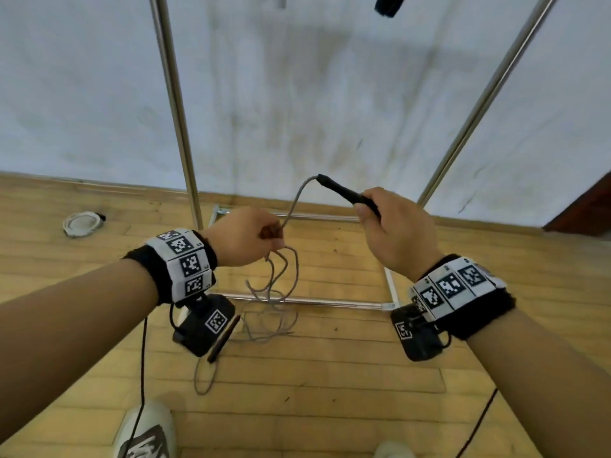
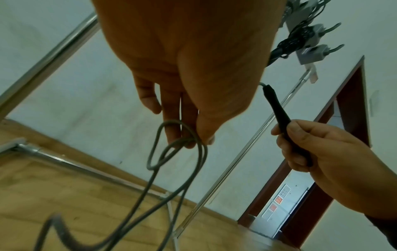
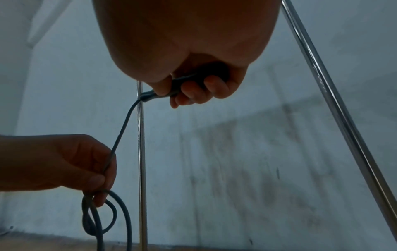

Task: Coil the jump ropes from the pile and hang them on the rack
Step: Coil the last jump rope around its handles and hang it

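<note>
A grey jump rope (image 1: 291, 206) runs between my two hands above the wooden floor. My right hand (image 1: 393, 223) grips its black handle (image 1: 344, 191), which points up and to the left. My left hand (image 1: 251, 236) pinches the cord a little lower; loose loops (image 1: 281, 282) hang from the fingers down to the floor. In the left wrist view, fingers (image 2: 171, 129) hold a small loop (image 2: 159, 149), with the black handle (image 2: 279, 115) to its right. In the right wrist view, the cord (image 3: 122, 132) drops from the handle (image 3: 171, 84) to the left hand (image 3: 86, 166). The second black handle (image 1: 224, 338) lies on the floor.
The metal rack stands ahead, with a left upright (image 1: 175, 104), a slanted right upright (image 1: 479, 110) and floor bars (image 1: 314, 302). A coiled white rope (image 1: 81, 223) lies on the floor at the left. A dark object (image 1: 390, 4) hangs at the top. My shoe (image 1: 145, 431) shows below.
</note>
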`<state>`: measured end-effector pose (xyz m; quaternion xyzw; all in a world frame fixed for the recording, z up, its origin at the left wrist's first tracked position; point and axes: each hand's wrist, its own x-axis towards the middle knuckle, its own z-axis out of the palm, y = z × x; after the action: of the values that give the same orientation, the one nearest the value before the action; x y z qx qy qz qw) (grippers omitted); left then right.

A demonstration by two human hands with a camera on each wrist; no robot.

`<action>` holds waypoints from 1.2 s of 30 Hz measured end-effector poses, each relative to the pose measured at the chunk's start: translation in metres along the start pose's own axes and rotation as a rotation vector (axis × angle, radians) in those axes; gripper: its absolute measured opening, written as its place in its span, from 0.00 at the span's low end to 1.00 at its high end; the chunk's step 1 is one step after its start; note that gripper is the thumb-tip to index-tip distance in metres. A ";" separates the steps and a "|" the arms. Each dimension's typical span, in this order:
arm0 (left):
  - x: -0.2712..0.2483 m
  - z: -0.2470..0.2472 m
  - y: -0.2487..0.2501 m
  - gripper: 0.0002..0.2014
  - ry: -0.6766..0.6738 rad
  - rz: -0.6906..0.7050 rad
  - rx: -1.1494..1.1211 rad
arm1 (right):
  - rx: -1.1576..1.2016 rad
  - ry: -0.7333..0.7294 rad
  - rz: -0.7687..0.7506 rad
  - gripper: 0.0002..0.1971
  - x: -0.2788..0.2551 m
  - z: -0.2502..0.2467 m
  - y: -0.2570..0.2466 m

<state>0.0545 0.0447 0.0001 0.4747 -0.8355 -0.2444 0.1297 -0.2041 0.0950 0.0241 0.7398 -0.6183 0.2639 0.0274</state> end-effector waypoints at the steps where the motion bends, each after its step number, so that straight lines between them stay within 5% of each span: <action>1: -0.001 -0.007 0.005 0.02 0.033 0.017 -0.016 | 0.008 0.018 0.013 0.11 0.003 -0.007 -0.002; 8: -0.005 -0.034 0.019 0.07 0.014 0.014 0.078 | 0.060 0.195 0.070 0.14 0.016 -0.055 -0.007; 14: -0.002 -0.033 0.019 0.05 0.020 -0.003 0.109 | 0.135 0.197 0.165 0.13 0.005 -0.061 0.002; 19: 0.003 -0.030 0.023 0.14 0.013 -0.044 0.137 | 0.233 0.198 0.276 0.12 0.006 -0.064 0.019; 27: 0.008 -0.026 0.021 0.04 -0.039 -0.043 -0.004 | 0.328 0.235 0.297 0.08 0.016 -0.059 0.042; 36: 0.018 -0.029 0.011 0.14 0.074 -0.122 0.005 | 0.461 0.215 0.368 0.09 0.027 -0.052 0.045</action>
<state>0.0497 0.0256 0.0304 0.5337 -0.8003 -0.2321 0.1441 -0.2614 0.0795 0.0672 0.5702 -0.6590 0.4745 -0.1241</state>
